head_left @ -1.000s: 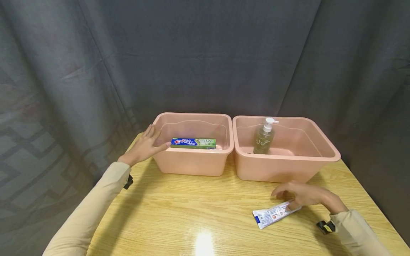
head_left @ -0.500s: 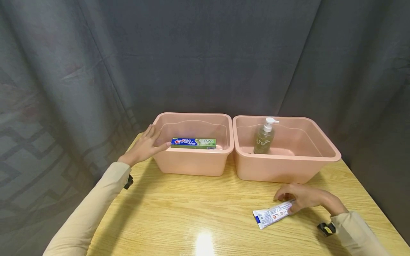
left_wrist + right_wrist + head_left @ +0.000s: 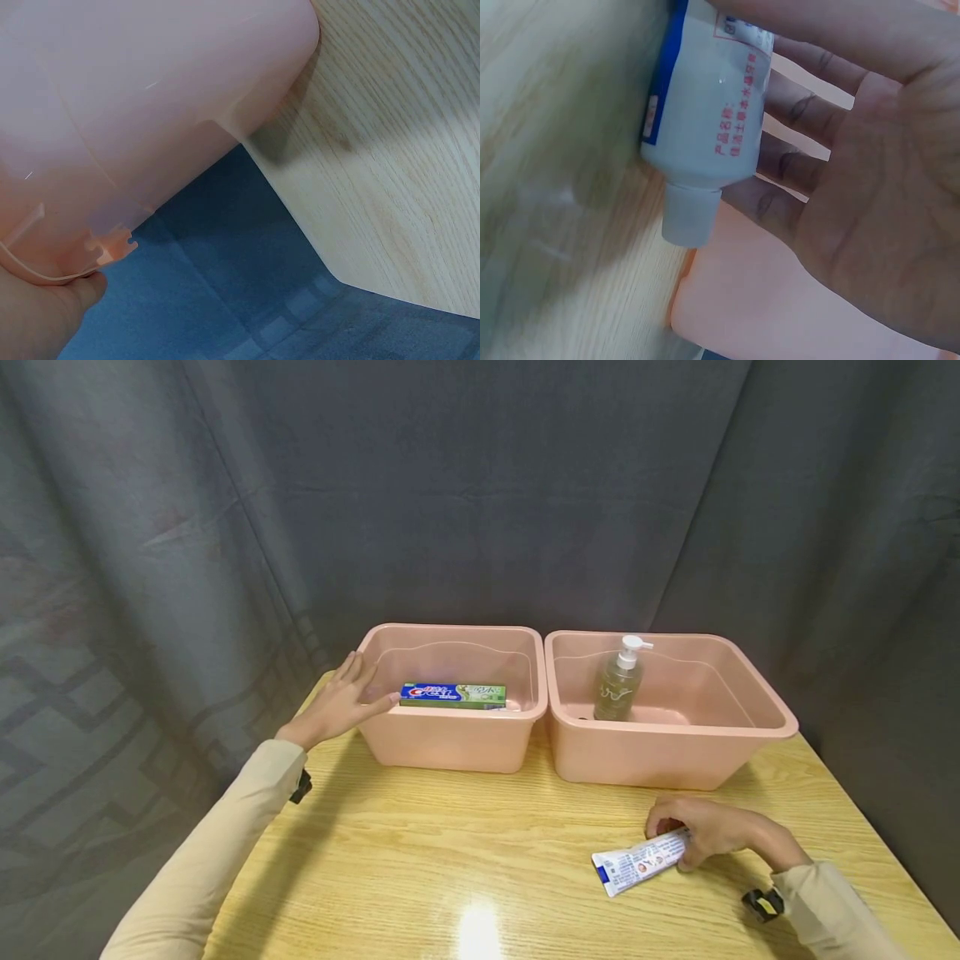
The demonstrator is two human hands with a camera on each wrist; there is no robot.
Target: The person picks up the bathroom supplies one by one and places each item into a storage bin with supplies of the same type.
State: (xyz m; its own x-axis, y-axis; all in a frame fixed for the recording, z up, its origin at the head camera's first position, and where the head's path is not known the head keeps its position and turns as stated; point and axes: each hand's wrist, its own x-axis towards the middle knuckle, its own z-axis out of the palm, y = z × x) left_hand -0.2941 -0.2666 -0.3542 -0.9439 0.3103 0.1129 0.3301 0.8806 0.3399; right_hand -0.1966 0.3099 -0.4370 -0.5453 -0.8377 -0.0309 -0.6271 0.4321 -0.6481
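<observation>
In the head view my right hand [image 3: 701, 831] pinches the capped end of a white toothpaste tube [image 3: 637, 864] lying on the wooden table. The right wrist view shows the tube's white cap [image 3: 690, 217] and red lettering, with the thumb on one side and the fingers curled behind. My left hand [image 3: 330, 702] rests, fingers spread, on the left rim corner of the left pink bin [image 3: 450, 743]. Inside that bin lies a blue and green toothpaste box [image 3: 452, 695]. From the left wrist camera, part of the left hand [image 3: 37, 319] shows at the bin's rim.
A second pink bin [image 3: 667, 756] stands right beside the first. It holds an upright pump bottle [image 3: 618, 689] with a white pump head. Grey curtains [image 3: 480, 493] hang behind and at the sides of the table [image 3: 420, 852].
My right hand's fingers have closed round the toothpaste tube's capped end, the hand shifting slightly lower. The tube has hardly moved. My left hand stays on the bin's rim.
</observation>
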